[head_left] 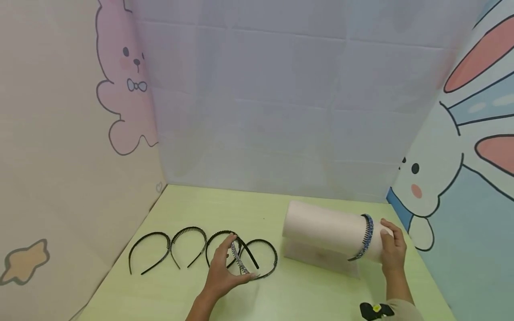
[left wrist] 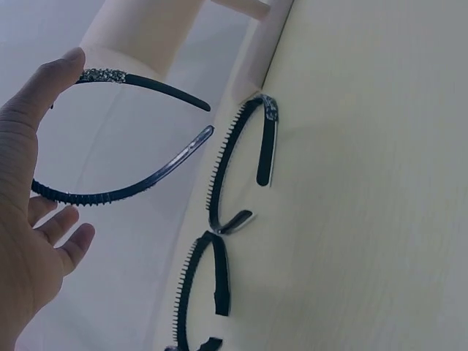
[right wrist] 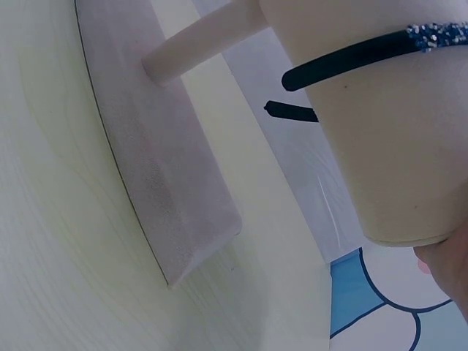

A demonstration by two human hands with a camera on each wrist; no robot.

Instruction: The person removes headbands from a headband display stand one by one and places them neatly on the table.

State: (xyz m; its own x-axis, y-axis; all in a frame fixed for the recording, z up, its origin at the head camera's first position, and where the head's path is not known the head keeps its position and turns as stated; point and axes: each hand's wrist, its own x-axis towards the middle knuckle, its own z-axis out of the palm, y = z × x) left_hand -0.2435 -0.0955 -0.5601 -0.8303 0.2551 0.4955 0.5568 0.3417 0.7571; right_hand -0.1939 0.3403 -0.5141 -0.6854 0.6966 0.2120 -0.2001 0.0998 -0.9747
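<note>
My left hand (head_left: 225, 272) holds a black headband with silver glitter (left wrist: 102, 75) between thumb and fingers, raised above the table. In the left wrist view its two open ends point away from the palm. At the right, a blue glittery headband (head_left: 367, 238) sits around a white cylinder stand (head_left: 321, 227). My right hand (head_left: 394, 247) grips the cylinder's right end, beyond that headband. Part of the right hand (right wrist: 447, 274) shows at the edge of the right wrist view. In the head view, the left fingers partly cover the headbands behind them.
Several black headbands, including one at the far left (head_left: 149, 252), lie in a row on the pale green table (head_left: 225, 203). The stand's flat base (right wrist: 161, 168) rests on the table. Cartoon-printed walls border both sides, and a plain white sheet (head_left: 257, 111) hangs behind.
</note>
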